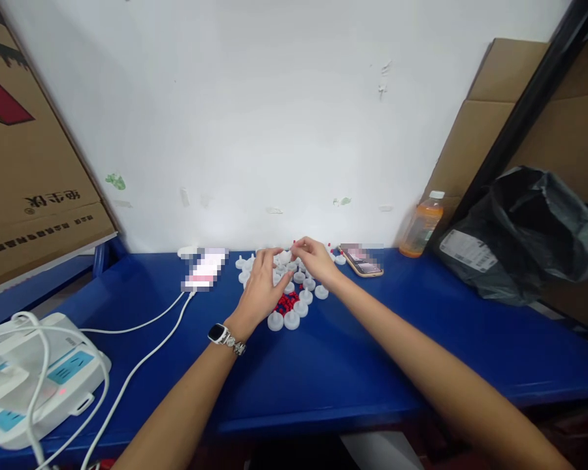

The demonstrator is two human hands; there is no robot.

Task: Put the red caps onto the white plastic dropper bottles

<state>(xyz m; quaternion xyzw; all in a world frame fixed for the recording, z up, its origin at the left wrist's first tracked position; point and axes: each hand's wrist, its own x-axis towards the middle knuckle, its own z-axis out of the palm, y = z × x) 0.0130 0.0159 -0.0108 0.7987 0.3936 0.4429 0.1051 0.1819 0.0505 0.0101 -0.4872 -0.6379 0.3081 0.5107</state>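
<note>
Both my hands reach to the far middle of a blue table (pixel 353 365). My left hand (pixel 261 287), with a watch (pixel 220 335) on its wrist, hovers over a cluster of small white round caps (pixel 291 318) and a heap of tiny red and blue pieces (pixel 288 301). Its fingers pinch a white cap close to my right hand. My right hand (pixel 316 258) is just behind the heap, fingertips pinched on a small piece that is too small to make out. The two hands nearly touch above the caps.
A phone (pixel 203 269) on a white cable (pixel 142 362) lies left of the caps, another phone (pixel 363 260) to the right. A white power strip (pixel 39 378) sits at front left. An orange drink bottle (pixel 421 225), a black bag (pixel 519 232) and cardboard boxes (pixel 24 150) flank the table.
</note>
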